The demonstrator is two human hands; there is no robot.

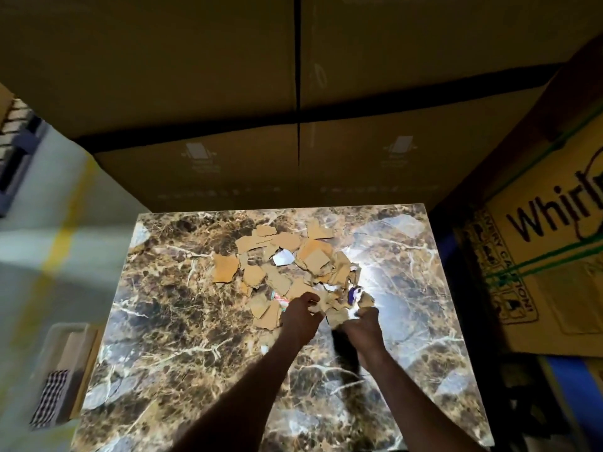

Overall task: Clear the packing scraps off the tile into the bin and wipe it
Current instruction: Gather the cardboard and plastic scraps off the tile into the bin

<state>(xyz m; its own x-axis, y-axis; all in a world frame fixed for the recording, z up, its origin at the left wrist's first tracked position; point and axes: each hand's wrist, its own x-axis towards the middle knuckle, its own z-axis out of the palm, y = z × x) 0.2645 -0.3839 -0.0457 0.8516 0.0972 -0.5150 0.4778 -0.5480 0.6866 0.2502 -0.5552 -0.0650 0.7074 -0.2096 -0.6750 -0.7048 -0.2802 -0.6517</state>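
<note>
A large glossy brown marble tile (169, 327) fills the middle of the view. A heap of torn cardboard scraps (287, 262) lies on its far half, with a white paper bit (283, 257) and a blue-and-white wrapper (354, 293) among them. My left hand (301, 316) reaches into the near edge of the heap, fingers curled around cardboard pieces. My right hand (362, 326) is beside it, closed on scraps and a dark object that hangs below it, blurred.
A translucent bin (60, 350) stands at the tile's left edge, with a checkered cloth (49, 396) draped on it. Big cardboard boxes (293, 171) wall off the far side. A printed carton (538, 256) with green straps stands to the right.
</note>
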